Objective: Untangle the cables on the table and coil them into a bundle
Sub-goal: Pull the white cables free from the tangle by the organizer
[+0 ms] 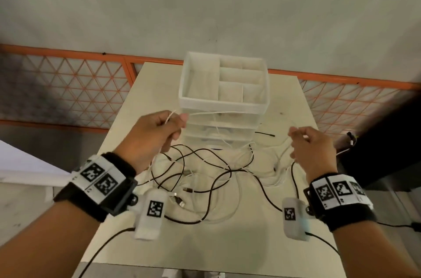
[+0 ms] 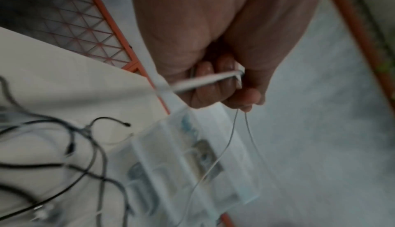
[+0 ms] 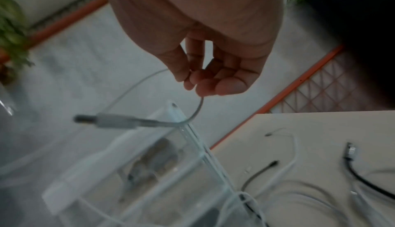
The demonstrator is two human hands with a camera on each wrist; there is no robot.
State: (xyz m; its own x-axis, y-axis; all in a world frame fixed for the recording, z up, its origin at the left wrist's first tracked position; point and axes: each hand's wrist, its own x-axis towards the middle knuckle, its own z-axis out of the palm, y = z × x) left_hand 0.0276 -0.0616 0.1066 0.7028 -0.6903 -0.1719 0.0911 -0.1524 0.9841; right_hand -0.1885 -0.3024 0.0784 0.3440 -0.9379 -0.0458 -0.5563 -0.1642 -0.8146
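Both hands are raised and spread apart to pull one white cable (image 1: 224, 113) clear of the tangle (image 1: 205, 177) on the counter (image 1: 293, 104) below them. The left hand (image 1: 157, 134) grips it; the right hand (image 1: 313, 150) pinches its plug end.

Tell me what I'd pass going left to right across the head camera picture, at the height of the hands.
Left hand pinching a white cable → clear drawer box → loose black cable end → right hand.

pale table (image 1: 293, 100), tangled blk & wht cables (image 1: 205, 170), clear drawer organizer (image 1: 224, 86)
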